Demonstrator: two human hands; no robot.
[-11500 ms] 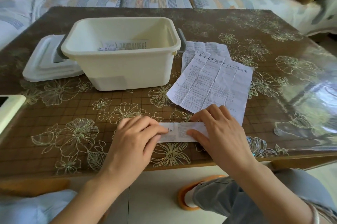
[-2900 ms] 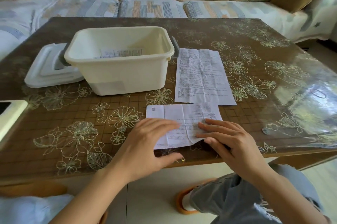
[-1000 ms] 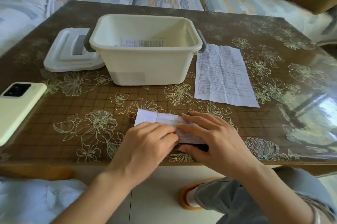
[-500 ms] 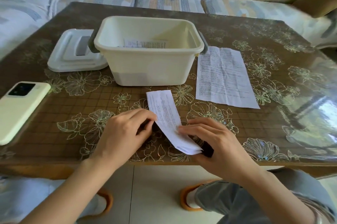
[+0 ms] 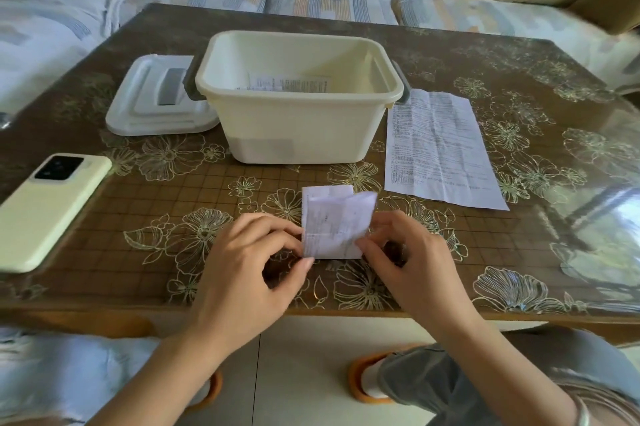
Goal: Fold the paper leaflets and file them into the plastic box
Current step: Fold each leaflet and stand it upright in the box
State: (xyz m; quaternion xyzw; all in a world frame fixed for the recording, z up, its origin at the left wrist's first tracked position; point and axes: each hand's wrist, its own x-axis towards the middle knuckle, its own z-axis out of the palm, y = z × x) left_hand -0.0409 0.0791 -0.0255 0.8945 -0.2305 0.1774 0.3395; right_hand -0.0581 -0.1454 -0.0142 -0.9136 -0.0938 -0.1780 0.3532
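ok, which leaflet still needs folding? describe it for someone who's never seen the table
Find the cream plastic box on the table. Immediately right of it lies the unfolded leaflet, flat and full-size. The folded leaflet is a small packet pinched by the left hand and right hand, and the third leaflet sits inside the box.

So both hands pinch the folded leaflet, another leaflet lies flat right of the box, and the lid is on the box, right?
No: the head view shows the lid off, lying to the left of the plastic box. The rest stands: the left hand and right hand pinch the folded leaflet, and the flat leaflet lies right of the box.
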